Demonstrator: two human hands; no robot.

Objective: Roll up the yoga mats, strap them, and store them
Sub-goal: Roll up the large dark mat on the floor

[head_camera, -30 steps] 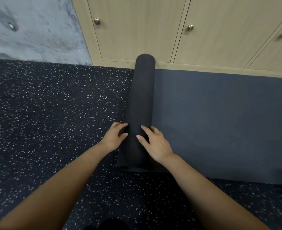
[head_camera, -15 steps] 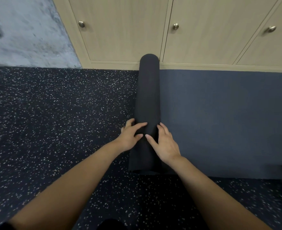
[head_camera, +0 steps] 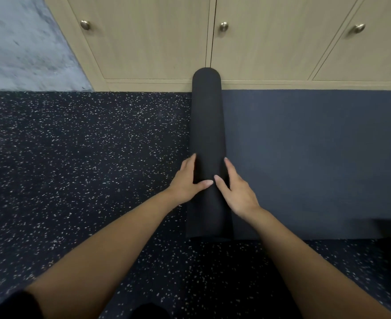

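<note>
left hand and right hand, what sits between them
The rolled part of the yoga mat lies between the left hand and the right hand, thumbs nearly meeting on top of it; the head view shows this.

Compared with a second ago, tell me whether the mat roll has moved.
Yes. The mat roll moved right: its far end, earlier left of the cabinet door seam, now lies directly below it.
</note>
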